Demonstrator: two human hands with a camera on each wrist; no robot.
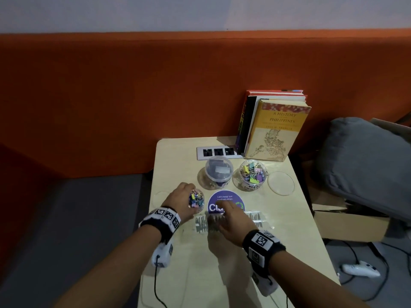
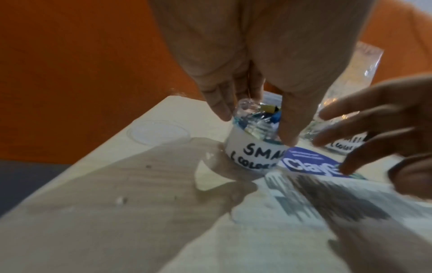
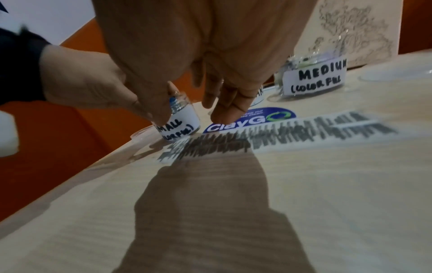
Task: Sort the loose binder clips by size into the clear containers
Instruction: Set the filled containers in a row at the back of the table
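Observation:
My left hand grips the small clear container from above, thumb and fingers curled round its rim; it stands on the table, full of small colourful clips. Its white label reads SMALL, as it does in the right wrist view. My right hand hovers just right of it over a blue round sticker, fingers straight and holding nothing. Behind stand the medium container, open with colourful clips and labelled MEDIUM, and a taller container with dark clips.
One clear lid lies right of the medium container, another left of the small one. Books and a socket strip stand at the back. A scribbled taped strip crosses the table. The table's left edge is close to my left hand.

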